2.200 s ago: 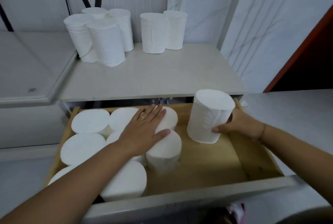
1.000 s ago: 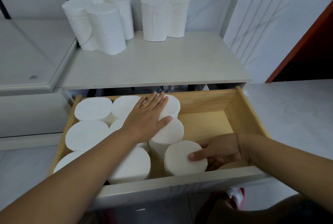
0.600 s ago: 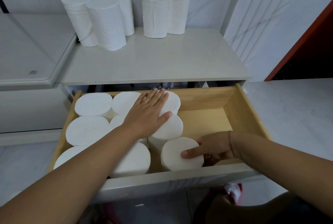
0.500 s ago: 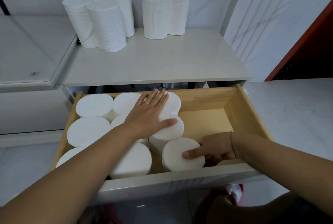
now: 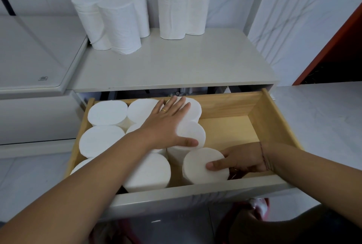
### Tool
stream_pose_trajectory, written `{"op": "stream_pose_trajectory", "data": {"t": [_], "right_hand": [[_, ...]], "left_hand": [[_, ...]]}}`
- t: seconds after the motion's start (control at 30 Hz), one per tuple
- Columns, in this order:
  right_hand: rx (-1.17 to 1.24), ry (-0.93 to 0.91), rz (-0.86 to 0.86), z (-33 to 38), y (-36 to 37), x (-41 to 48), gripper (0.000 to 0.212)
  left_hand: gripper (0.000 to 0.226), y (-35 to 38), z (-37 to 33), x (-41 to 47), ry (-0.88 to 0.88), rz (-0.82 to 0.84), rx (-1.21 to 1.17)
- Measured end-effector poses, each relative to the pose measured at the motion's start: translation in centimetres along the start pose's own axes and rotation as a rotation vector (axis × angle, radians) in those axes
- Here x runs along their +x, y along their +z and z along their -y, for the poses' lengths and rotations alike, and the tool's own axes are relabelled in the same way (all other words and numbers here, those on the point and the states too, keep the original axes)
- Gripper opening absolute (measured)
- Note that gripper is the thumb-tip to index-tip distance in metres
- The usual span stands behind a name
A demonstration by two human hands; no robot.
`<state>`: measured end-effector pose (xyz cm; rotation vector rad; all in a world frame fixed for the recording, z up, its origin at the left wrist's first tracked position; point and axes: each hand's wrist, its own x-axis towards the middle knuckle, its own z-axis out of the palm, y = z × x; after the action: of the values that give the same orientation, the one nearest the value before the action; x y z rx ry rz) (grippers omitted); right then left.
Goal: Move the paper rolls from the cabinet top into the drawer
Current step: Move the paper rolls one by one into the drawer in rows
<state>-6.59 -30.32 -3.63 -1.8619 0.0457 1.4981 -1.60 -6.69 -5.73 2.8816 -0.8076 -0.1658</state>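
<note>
Moved: your roll (image 5: 203, 166) now stands in the drawer (image 5: 274, 120).
Right hand (image 5: 242, 160): gripping that roll.
Left hand (image 5: 166, 126): spread flat on stored rolls (image 5: 105, 114).

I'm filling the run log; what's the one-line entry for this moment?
right hand: on front roll in drawer | left hand: flat on packed rolls | cabinet top: rolls remain

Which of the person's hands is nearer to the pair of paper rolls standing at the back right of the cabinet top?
Left. The left hand lies flat on rolls at the drawer's back, below the pair of paper rolls. The right hand is farther, by the drawer's front.
</note>
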Motion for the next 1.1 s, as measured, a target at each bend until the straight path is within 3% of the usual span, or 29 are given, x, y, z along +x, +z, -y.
{"op": "stream_pose_trajectory", "data": {"t": [0.57,0.87,1.1], "right_hand": [[0.120,-0.066,0.035,-0.2,-2.4,-1.4,0.041],[0.291,-0.092,0.081,0.9,0.2,-0.2,0.050],[0.339,-0.135,0.060,2.3,1.8,1.2,0.054]], "left_hand": [[0.108,0.8,-2.6,0.6,-0.171,-0.056,-0.016],[0.106,1.0,-2.4,0.5,-0.156,-0.061,0.003],[0.088,0.9,-1.7,-0.1,-0.130,-0.117,0.016]]}}
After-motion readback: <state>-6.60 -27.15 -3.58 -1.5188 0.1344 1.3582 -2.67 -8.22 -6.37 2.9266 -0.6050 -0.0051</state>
